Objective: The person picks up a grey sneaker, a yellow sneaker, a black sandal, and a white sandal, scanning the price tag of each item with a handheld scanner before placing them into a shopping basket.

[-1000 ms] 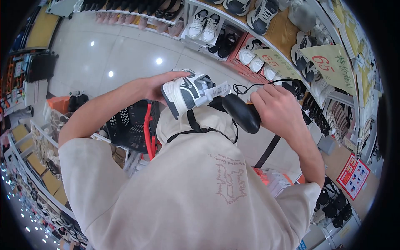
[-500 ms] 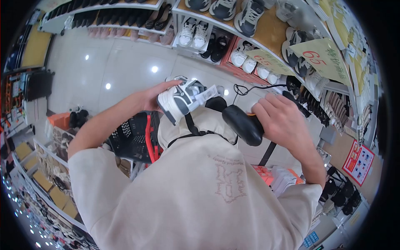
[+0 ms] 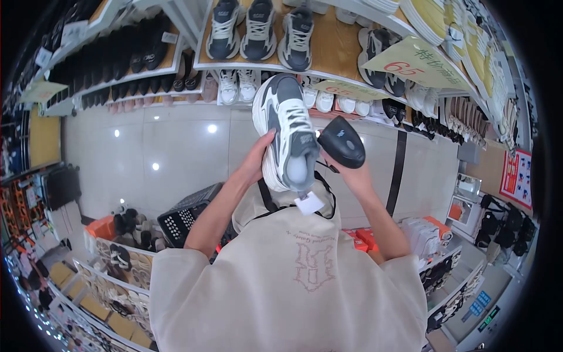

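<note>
A grey and white sneaker (image 3: 287, 132) is raised in front of my chest, toe pointing away and laces up. My left hand (image 3: 258, 154) grips it along its left side, thumb on the upper and the other fingers hidden under it. From its heel hangs a white tag (image 3: 309, 203). Just right of the shoe, my right hand (image 3: 353, 175) is closed around a black barcode scanner (image 3: 343, 142), whose rounded head tilts up and away from me. Most of the right fingers are hidden behind the scanner.
Ahead, a wooden shelf (image 3: 249, 66) carries several similar sneakers, with white shoes below it. Yellow price signs (image 3: 410, 61) stick out at the right. A black basket (image 3: 187, 214) is by my left arm. Shoe racks (image 3: 117, 276) stand at the lower left, beyond the tiled floor (image 3: 176, 141).
The sneaker has moved right and up and turned toe away, its tag now hanging toward me. My right hand has brought the scanner up close beside it. The view has shifted toward the shelf.
</note>
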### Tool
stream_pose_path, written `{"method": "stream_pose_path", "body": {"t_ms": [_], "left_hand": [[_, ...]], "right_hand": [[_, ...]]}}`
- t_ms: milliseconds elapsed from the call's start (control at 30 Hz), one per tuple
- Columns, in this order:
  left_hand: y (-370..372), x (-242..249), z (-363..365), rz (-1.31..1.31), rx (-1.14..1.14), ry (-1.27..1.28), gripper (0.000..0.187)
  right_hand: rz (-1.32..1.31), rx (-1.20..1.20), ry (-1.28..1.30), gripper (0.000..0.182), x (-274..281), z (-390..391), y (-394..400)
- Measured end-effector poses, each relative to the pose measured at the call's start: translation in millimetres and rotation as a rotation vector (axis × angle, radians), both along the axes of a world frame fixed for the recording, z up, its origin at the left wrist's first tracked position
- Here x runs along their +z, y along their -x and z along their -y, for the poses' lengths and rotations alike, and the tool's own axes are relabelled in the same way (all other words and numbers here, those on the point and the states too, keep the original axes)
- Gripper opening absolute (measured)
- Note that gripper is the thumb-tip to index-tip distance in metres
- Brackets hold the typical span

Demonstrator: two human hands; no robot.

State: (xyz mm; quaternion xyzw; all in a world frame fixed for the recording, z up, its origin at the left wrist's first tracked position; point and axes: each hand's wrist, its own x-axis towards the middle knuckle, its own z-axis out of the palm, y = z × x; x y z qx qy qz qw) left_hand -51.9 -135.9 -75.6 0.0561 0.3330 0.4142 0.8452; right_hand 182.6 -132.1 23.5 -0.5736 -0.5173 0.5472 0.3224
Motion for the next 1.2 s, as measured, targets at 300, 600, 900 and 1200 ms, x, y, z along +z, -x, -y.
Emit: {"method": "stream_pose_path", "body": {"t_ms": [300,600,900,1200], "left_hand": [[-55.0,4.3,-41.3,-0.123,0.274,-0.242,0.057],[-99.2,-5.4,-58.8,-0.36,0.499,-0.355,0.055],[-22.2,2.7,-118.4,-0.554,-0.131,-0.315,0.068],[-16.4,-1.0,-90.3,-0.589,-0.389,-0.14,0.07]], "right_hand": [[-0.013,-0.201,0.16,0.04,-19.7,-21.8,-33.6],[-0.089,-0.104,0.108,0.044,-48.5,-66.3,-77.8],[0.429,-0.028,-0.122,0.031,-41.1,-134.0,-143.6],[0.355,0.349,-0.264,0.033,-45.7,-209.5,-127.7]]}}
